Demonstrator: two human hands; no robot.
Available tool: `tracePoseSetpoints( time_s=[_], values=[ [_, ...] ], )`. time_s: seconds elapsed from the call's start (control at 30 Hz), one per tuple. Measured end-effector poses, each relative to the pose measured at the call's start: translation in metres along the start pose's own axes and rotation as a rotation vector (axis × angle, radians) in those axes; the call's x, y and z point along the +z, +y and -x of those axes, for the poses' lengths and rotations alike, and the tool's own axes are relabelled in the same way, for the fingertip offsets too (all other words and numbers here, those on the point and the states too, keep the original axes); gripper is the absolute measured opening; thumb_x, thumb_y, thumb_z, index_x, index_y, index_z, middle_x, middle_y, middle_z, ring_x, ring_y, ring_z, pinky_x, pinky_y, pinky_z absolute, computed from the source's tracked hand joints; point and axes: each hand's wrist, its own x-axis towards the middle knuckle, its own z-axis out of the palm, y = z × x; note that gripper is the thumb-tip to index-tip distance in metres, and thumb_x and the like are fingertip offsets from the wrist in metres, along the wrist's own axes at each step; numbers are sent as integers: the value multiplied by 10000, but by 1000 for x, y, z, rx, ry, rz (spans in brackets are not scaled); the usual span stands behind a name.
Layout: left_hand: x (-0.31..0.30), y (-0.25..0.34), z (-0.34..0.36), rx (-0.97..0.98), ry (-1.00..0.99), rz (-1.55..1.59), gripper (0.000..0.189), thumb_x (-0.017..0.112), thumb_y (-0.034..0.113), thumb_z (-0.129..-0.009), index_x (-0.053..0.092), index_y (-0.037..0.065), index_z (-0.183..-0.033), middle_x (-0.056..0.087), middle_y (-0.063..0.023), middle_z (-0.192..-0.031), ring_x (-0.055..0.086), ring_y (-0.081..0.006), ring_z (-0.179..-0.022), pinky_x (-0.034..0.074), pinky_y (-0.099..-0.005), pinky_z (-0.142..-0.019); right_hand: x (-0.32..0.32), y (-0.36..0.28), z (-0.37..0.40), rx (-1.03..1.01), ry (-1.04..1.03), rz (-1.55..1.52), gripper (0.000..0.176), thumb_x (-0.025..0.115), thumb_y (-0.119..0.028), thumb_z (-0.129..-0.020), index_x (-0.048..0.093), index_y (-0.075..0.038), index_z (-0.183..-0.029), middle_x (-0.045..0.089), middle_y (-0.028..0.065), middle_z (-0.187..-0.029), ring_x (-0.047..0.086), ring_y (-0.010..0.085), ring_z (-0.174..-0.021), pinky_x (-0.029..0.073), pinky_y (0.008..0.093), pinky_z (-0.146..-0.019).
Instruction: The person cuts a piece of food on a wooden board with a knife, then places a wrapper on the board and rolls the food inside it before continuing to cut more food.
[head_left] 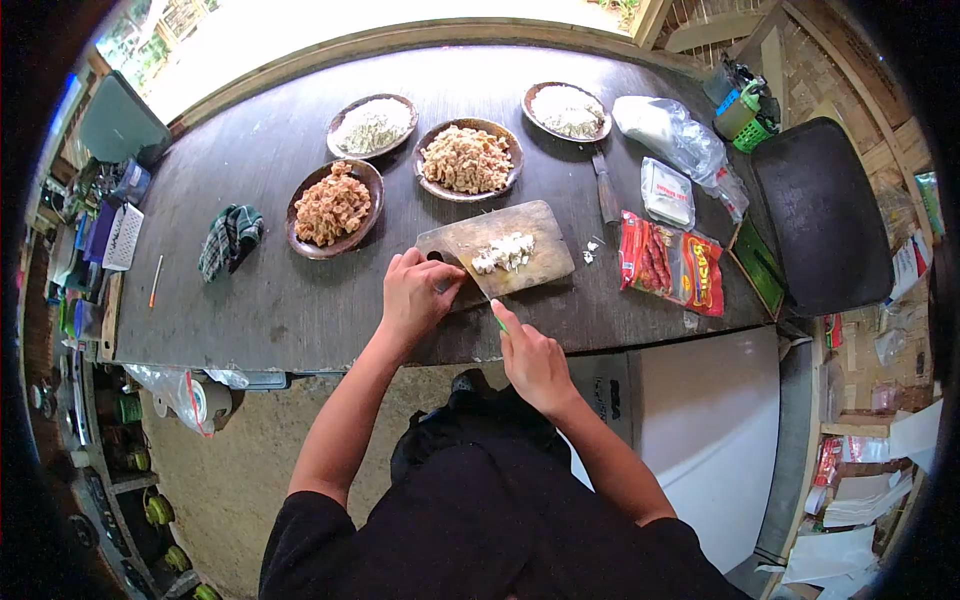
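The person wears a plain black shirt [465,520] whose short, loose sleeves [308,540] end above the elbows, leaving forearms [345,420], left hand [417,300] and right hand [538,368] bare; the trousers [425,440] below are dark too.

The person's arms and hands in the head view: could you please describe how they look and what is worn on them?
The left hand and right hand are bare, with no gloves. The short sleeves are plain black, with no markings visible, and leave the forearms uncovered. No watch or bracelet shows at either wrist.
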Motion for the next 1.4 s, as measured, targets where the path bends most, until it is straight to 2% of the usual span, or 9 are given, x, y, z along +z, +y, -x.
tracePoseSetpoints(
  time_s=[0.17,0.27,0.53,0.77,0.83,1.03,1.4],
  values=[
    [0,1,0,-30,9,-5,68,834,249,-788,815,203,-834,772,50,-839,603,-186,-835,449,-340,-788,-1,2,-2,-2,29,5,520,589,-121,-1007,468,-193,-1507,670,224,-847,673,473,-800,536,564,-683],
    [0,-1,1,-19,6,-4,67,831,252,-790,810,200,-825,768,52,-836,603,-185,-833,445,-341,-795,1,4,7,-36,43,-48,532,550,-187,-1038,430,-237,-1554,654,211,-833,669,472,-735,551,586,-676],
    [0,0,0,-2,4,-15,63,826,247,-793,810,199,-830,761,49,-829,604,-183,-834,441,-343,-788,0,-7,6,2,-19,147,571,600,-133,-1002,446,-227,-1544,624,201,-793,666,448,-725,547,554,-654],
    [2,-2,3,-45,12,-9,66,830,254,-789,810,201,-822,764,23,-811,612,-176,-833,437,-348,-768,6,4,2,-33,51,59,563,602,-139,-1003,445,-227,-1536,640,196,-809,671,444,-737,548,549,-659],
    [2,-2,2,-41,19,-7,65,830,252,-787,808,200,-820,763,27,-810,611,-177,-832,436,-348,-769,3,4,8,-49,42,44,552,557,-177,-1030,424,-222,-1564,628,203,-798,677,447,-688,550,574,-612],
    [1,-3,2,-13,12,-11,67,833,240,-776,805,196,-818,758,47,-815,603,-176,-821,434,-345,-782,0,0,16,-35,-7,61,567,566,-180,-1026,416,-235,-1570,628,204,-796,675,447,-670,558,572,-623],
    [-2,0,3,13,36,0,64,829,238,-795,813,198,-842,771,47,-848,605,-180,-821,439,-342,-775,2,-2,4,-5,29,86,558,601,-127,-1001,457,-218,-1532,654,211,-833,673,447,-743,548,547,-669]
  ],
)
